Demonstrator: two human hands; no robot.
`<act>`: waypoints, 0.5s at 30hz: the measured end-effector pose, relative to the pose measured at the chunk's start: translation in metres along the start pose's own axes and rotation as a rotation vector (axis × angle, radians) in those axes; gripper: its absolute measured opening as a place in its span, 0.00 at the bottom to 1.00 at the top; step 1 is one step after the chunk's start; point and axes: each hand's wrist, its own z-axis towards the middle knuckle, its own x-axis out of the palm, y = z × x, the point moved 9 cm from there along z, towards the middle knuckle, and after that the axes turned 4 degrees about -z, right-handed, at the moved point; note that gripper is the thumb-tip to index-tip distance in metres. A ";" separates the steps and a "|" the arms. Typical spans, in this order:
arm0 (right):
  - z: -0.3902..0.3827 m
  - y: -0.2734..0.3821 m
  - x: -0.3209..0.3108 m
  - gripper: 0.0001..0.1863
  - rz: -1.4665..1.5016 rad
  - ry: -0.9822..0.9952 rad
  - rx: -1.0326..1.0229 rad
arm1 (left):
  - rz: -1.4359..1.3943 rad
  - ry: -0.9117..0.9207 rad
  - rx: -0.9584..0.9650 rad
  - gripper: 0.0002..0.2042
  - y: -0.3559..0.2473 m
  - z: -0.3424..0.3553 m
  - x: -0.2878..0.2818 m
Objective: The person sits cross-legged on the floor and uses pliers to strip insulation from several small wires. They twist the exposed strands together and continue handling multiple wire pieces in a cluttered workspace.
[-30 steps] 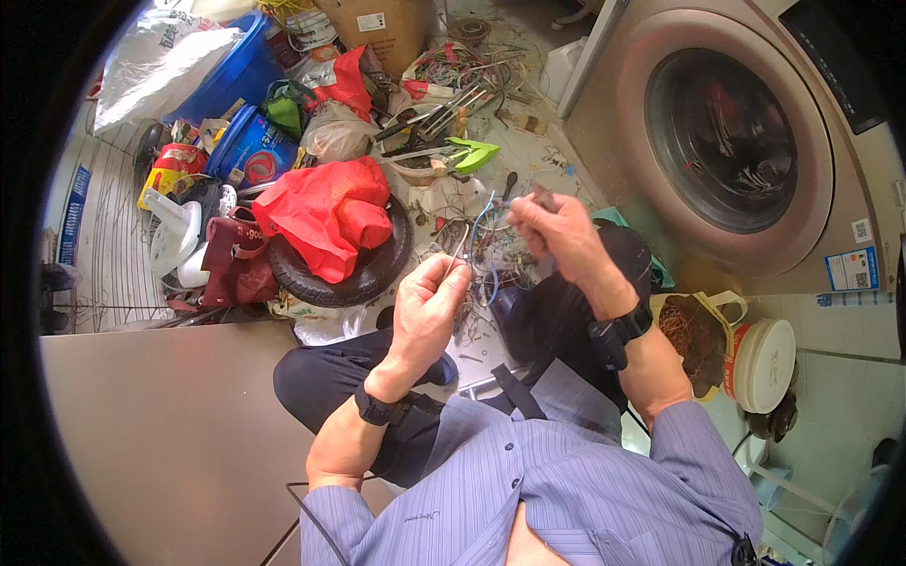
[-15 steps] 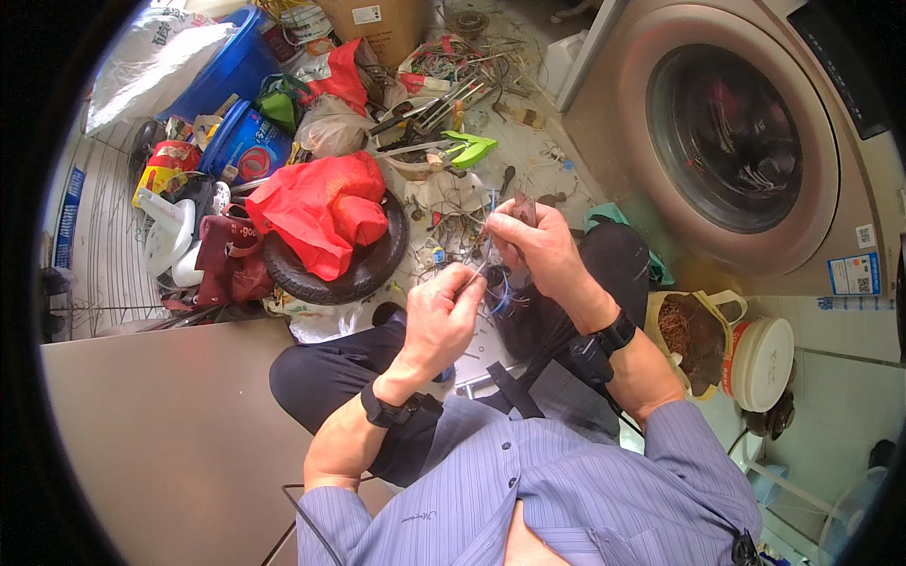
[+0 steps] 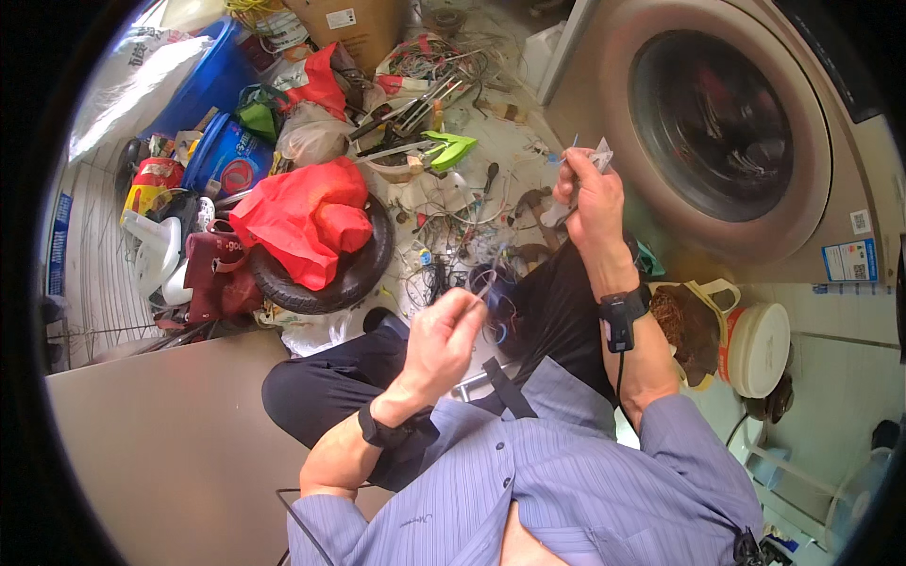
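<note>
My left hand point(image 3: 439, 341) is closed in front of my lap, thumb and finger pinching a thin pale wire point(image 3: 483, 283). Up and to the right, my right hand point(image 3: 593, 208) is closed around a flat greyish piece point(image 3: 602, 154) with a pointed corner. Its exact kind I cannot make out. A short blue strand point(image 3: 575, 141) also sticks up by the right fingertips. Whether it joins the wire at my left hand cannot be seen. Below and between the hands, tangled wires point(image 3: 439, 274) lie on the floor.
At the left, a red bag point(image 3: 307, 222) lies on a black tyre point(image 3: 377, 269), with blue buckets point(image 3: 226, 156) behind. A washing machine point(image 3: 604, 85) stands at the right. Near my right forearm are a bag of copper-coloured wire point(image 3: 672, 316) and a white-lidded bucket point(image 3: 763, 351). Green-handled tool point(image 3: 451, 151) lies ahead.
My right hand has swung up and right, away from my left, carrying the flat piece. My left hand has lowered slightly and keeps its pinch. The view has shifted a little.
</note>
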 end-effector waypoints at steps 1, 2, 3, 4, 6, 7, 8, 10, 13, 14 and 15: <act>0.000 -0.001 0.002 0.04 0.015 0.054 0.038 | -0.056 -0.007 -0.046 0.07 0.008 0.005 -0.002; -0.004 -0.004 0.007 0.04 -0.003 0.130 0.069 | -0.111 -0.019 -0.094 0.07 0.016 0.009 -0.006; -0.009 -0.007 0.013 0.04 -0.018 0.197 0.106 | -0.157 -0.031 -0.162 0.07 0.025 0.011 -0.009; -0.015 -0.011 0.022 0.04 -0.031 0.285 0.134 | -0.245 -0.046 -0.163 0.08 0.027 0.014 -0.012; -0.028 -0.020 0.035 0.05 -0.080 0.368 0.208 | -0.349 -0.058 -0.182 0.08 0.032 0.016 -0.015; -0.036 -0.025 0.043 0.05 -0.107 0.415 0.232 | -0.360 -0.062 -0.153 0.09 0.030 0.017 -0.017; -0.044 -0.029 0.047 0.06 -0.143 0.443 0.253 | -0.367 -0.068 -0.153 0.09 0.030 0.016 -0.017; -0.067 -0.042 0.066 0.04 -0.172 0.572 0.289 | -0.372 -0.083 -0.154 0.09 0.031 0.014 -0.017; -0.083 -0.052 0.079 0.05 -0.111 0.631 0.332 | -0.365 -0.097 -0.148 0.09 0.030 0.014 -0.019; -0.087 -0.056 0.082 0.05 -0.118 0.649 0.362 | -0.377 -0.095 -0.146 0.09 0.030 0.015 -0.018; -0.090 -0.060 0.085 0.05 -0.125 0.669 0.392 | -0.394 -0.096 -0.173 0.09 0.033 0.015 -0.018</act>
